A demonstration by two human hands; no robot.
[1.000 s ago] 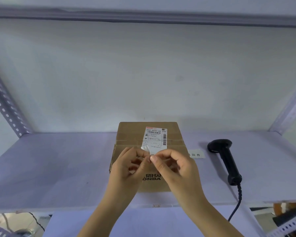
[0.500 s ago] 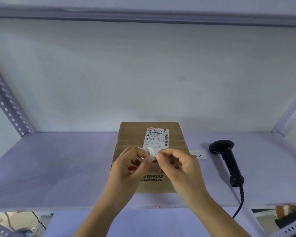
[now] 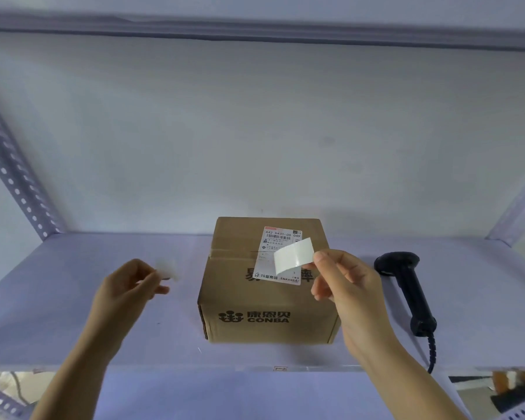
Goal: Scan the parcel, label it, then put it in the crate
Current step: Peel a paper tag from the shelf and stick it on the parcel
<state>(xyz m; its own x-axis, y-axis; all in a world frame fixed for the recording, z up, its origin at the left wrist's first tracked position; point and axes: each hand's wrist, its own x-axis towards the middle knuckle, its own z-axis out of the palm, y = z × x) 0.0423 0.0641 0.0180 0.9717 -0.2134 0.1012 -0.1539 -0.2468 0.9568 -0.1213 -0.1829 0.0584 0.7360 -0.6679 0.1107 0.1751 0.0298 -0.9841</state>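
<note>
Head-camera view shows a brown cardboard parcel (image 3: pixel 269 286) sitting square on the pale shelf (image 3: pixel 73 298), printed side toward the person and its top face tilted into easy sight, which suits sticking something onto it. A printed shipping label (image 3: pixel 281 256) with a barcode already lies flat across the top seam. The right hand (image 3: pixel 343 286) pinches a small blank white sticker (image 3: pixel 294 255) by one end between thumb and forefinger, holding it just above the parcel's top, over the lower part of the shipping label; gripping only the edge probably keeps the adhesive side free for pressing down. The left hand (image 3: pixel 128 286) is drawn off to the left, well apart from the parcel, its fingertips closed on a blurred pale scrap (image 3: pixel 167 268), likely the peeled backing, though the blur makes that uncertain. A black handheld barcode scanner (image 3: pixel 406 292) lies on the shelf to the right of the parcel, untouched, cable trailing over the front edge, which suggests scanning is done and labelling is the step in hand. No crate is visible, so the parcel has yet to go anywhere.
</note>
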